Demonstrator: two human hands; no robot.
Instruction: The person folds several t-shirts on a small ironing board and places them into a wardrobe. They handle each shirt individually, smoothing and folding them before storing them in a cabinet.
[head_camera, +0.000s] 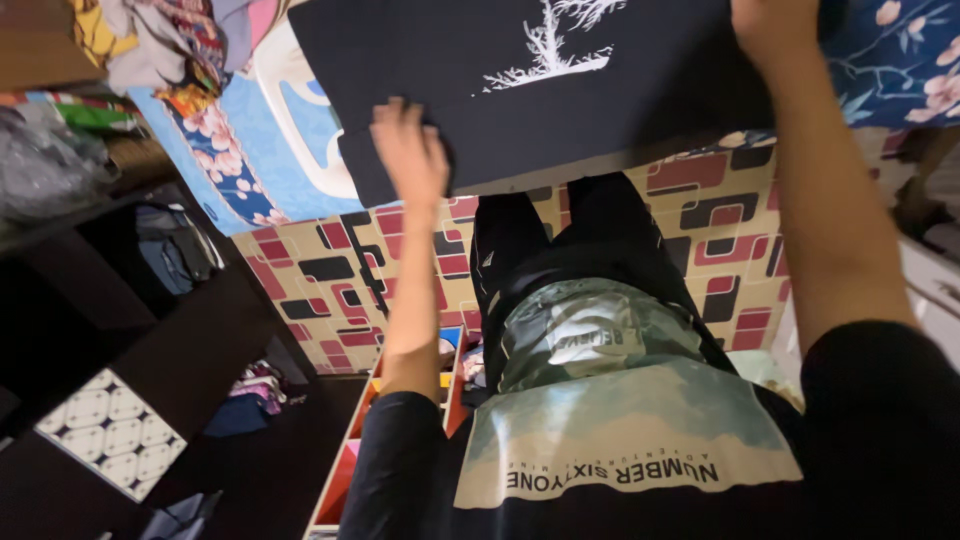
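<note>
1. Black garment (600, 90): dark cloth held flat and spread across the top of the view, above the person's lap. White tree-like print (553, 45) near its top middle, trunk and branches, partly cut by the frame edge.
2. Lower edge of the garment looks straight; bottom-left corner has a folded or doubled flap just beside the left hand.
3. Left hand (410, 155): palm against the cloth at the lower-left corner, fingers curled onto the edge. Looks clamped on the fabric, but the thumb side is hidden.
4. Right hand (775, 25): at the upper-right edge of the garment, mostly out of frame. Can't tell the grip.
5. Behind and below: mat (720, 210) with red and black rounded rectangles on tan, blue floral sheet (230, 160) at left, white plastic piece (295, 120) under the garment's left side.
6. Left side: dark shelving (130, 290) with clothes inside; colourful clothes pile (170, 40) at top left.
</note>
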